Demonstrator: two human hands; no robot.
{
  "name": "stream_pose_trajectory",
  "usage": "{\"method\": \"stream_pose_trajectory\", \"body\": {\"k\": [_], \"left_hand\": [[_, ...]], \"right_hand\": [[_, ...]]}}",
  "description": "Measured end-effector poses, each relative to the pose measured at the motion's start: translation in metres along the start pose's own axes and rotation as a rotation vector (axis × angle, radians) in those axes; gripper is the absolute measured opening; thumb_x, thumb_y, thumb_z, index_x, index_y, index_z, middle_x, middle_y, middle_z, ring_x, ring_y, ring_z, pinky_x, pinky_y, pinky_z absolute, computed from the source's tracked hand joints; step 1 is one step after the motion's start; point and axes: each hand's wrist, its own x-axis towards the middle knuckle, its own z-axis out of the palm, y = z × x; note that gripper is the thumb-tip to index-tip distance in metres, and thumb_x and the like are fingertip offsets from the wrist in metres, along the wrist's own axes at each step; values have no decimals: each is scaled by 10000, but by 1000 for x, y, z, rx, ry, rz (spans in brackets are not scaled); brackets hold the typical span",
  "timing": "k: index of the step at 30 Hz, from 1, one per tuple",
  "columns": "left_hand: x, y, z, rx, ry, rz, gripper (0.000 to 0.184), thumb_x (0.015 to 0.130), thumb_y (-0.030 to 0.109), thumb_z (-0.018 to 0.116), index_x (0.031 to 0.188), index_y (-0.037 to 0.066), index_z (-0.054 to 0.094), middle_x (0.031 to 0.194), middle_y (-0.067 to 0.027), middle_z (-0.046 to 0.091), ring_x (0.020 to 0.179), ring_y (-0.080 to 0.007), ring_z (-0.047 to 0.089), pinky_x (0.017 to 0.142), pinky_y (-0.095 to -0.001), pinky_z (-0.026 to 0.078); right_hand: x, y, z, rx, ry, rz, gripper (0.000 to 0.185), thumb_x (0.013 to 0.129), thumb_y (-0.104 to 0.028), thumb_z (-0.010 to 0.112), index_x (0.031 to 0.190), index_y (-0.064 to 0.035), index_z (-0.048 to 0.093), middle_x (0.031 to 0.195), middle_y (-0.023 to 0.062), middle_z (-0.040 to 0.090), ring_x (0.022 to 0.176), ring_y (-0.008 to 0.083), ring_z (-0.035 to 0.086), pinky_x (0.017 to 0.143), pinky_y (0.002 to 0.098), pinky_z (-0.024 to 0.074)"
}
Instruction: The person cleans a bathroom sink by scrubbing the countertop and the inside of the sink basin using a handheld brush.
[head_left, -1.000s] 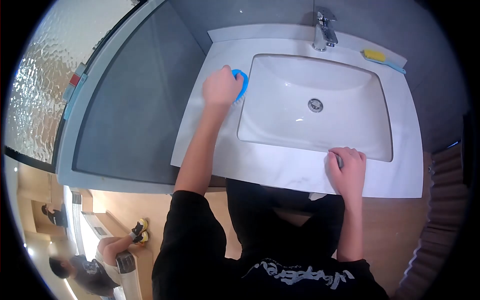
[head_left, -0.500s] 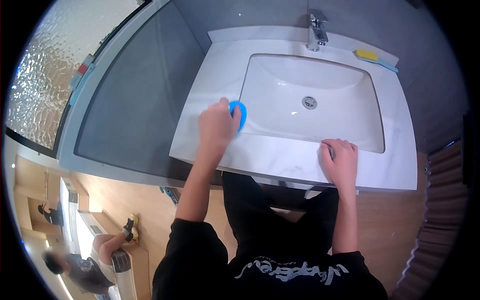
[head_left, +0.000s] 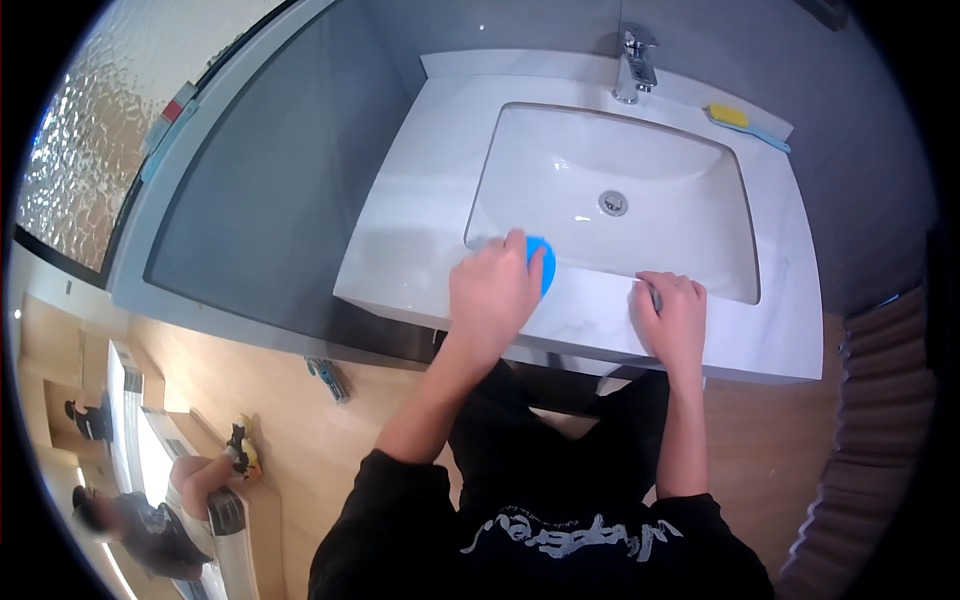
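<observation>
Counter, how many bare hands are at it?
2. The left hand holds a blue thing at the sink's front left; the right hand is at its front edge, curled round a partly hidden grey thing.

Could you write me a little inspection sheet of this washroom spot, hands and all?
Surface: white marbled countertop with an inset sink and a tap behind it.
Things in use: blue item by the sink's front left; its type is unclear.
Clutter: yellow-headed brush at the counter's back right; small tool-like object on the floor.
Grips: left hand closed on the blue item; right hand at the front edge, something grey near its thumb, unclear.
Cables: nothing seen.
Surroundings: pleated curtain at right; seated person and another person at far left.
</observation>
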Motion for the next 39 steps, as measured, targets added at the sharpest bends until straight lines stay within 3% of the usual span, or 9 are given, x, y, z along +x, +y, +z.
{"method": "stream_pose_trajectory", "body": {"k": [7,16,21,25,31,34,36,39], "left_hand": [[27,21,15,-19,-82,-15,248,930,269,672,871,32,628,746,-161,679,667,-360,687,564,-438,547],[-50,67,4,-159,-94,147,253,926,303,680,905,62,606,730,-117,642,580,-338,659,489,-441,524],[-31,72,10,-176,-132,147,257,918,293,688,892,52,603,728,-121,649,561,-338,663,493,-429,534],[12,77,38,-184,-73,186,257,913,277,687,903,30,618,722,-144,673,593,-345,685,514,-427,547],[37,96,56,-169,-115,170,261,904,265,691,895,13,624,722,-170,684,624,-347,705,539,-421,558],[23,101,49,-188,-95,149,266,900,263,694,882,8,621,717,-170,682,620,-346,703,542,-418,559],[13,104,43,-219,-73,138,267,898,260,695,873,5,620,713,-166,681,610,-345,698,540,-417,559],[-1,107,31,-233,-139,89,257,907,233,684,967,-5,608,805,-177,690,676,-337,706,551,-432,555]], "right_hand": [[0,-1,-2,9,-8,27,206,899,-205,611,951,-53,741,896,112,720,880,306,636,961,422,422],[2,-1,-1,3,-11,31,173,900,-159,608,948,-53,736,867,111,711,856,301,636,945,418,430],[1,0,-3,-6,-42,95,224,974,-100,533,1148,-42,661,865,100,705,863,296,638,947,427,439],[0,6,-1,145,35,83,240,1000,-94,506,1203,-46,627,884,102,707,898,289,641,961,429,437],[-6,5,-5,336,106,227,260,965,-105,567,1210,-42,631,1059,129,698,974,314,643,924,417,479],[-6,4,-8,397,128,187,303,916,-97,628,1214,-41,638,1144,139,674,1027,320,633,907,403,497],[-5,-3,-13,343,104,48,335,878,-86,668,1209,-35,645,1160,141,666,1079,315,615,917,395,501],[-7,-1,-13,330,129,-18,347,883,-77,648,1227,-26,638,1182,143,658,1111,323,591,946,394,491]]}}
